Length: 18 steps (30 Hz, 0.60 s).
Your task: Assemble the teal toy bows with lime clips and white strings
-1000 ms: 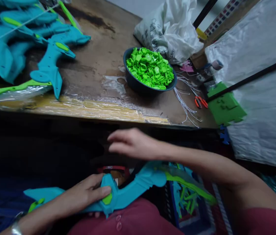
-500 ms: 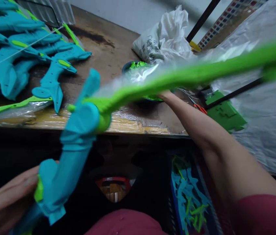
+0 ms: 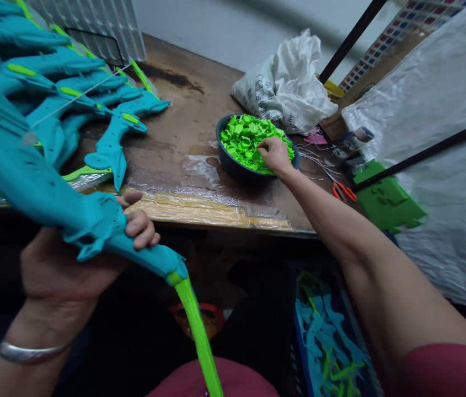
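My left hand (image 3: 79,253) is wrapped round a teal plastic toy bow (image 3: 38,171), held tilted in front of the table edge. One bright green limb (image 3: 197,331) of the bow runs down toward my body; its other end leaves the view at the left. My right hand (image 3: 274,155) reaches into a dark bowl (image 3: 236,168) full of small green plastic pieces (image 3: 241,138). Its fingers are curled and pinched together at the top of the heap. Whatever sits between those fingertips is hidden.
Several teal toy bows (image 3: 42,63) lie piled on the left of the table (image 3: 178,127). Behind the bowl stands a white sack (image 3: 282,82). Orange-handled scissors (image 3: 343,192) and a green block (image 3: 387,196) are at right. A crate (image 3: 299,342) of teal and green parts stands below.
The bow has swung round in my left hand, its green limb going from across the view to pointing down at me. My right hand, earlier hidden behind it, now shows in the bowl.
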Available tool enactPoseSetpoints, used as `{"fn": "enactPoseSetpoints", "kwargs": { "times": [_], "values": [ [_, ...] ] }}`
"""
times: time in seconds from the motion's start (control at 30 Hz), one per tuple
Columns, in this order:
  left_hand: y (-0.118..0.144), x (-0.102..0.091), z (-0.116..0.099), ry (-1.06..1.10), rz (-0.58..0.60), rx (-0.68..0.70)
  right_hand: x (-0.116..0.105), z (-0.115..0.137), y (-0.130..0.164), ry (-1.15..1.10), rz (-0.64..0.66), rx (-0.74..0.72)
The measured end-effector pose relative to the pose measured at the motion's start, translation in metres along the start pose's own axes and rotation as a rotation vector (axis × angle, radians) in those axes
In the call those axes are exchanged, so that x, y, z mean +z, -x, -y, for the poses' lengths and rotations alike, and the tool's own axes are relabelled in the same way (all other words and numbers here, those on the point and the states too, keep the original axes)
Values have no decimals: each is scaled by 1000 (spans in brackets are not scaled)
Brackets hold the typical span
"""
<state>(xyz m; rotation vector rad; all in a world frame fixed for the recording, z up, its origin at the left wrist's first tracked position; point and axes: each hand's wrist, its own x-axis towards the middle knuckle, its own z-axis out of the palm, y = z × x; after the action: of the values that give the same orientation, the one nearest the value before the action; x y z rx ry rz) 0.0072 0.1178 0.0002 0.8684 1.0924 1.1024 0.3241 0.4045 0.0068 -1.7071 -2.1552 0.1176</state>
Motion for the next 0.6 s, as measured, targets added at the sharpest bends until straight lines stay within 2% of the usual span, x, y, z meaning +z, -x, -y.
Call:
{"fn": "enactPoseSetpoints", "kwargs": {
  "times": [0.1,0.17,0.23,0.33,0.43,0.53,0.6],
  "values": [
    [6,16,17,488,-43,180,4,-5,-4,-64,-161,-3],
    [6,23,31,623,-29,205,6,0,-2,-232,-232,8],
    [2,29,43,707,-23,233,6,18,12,-477,-225,15],
    [-4,41,56,805,-8,271,-1,65,65,-791,-88,-69],
    [-7,51,67,896,-15,202,-12,112,144,-925,29,-240],
    [-5,55,75,990,-68,102,-13,139,211,-996,131,-389],
    [-1,57,78,1041,-129,43,-6,148,237,-1043,213,-446]
  ]
}}
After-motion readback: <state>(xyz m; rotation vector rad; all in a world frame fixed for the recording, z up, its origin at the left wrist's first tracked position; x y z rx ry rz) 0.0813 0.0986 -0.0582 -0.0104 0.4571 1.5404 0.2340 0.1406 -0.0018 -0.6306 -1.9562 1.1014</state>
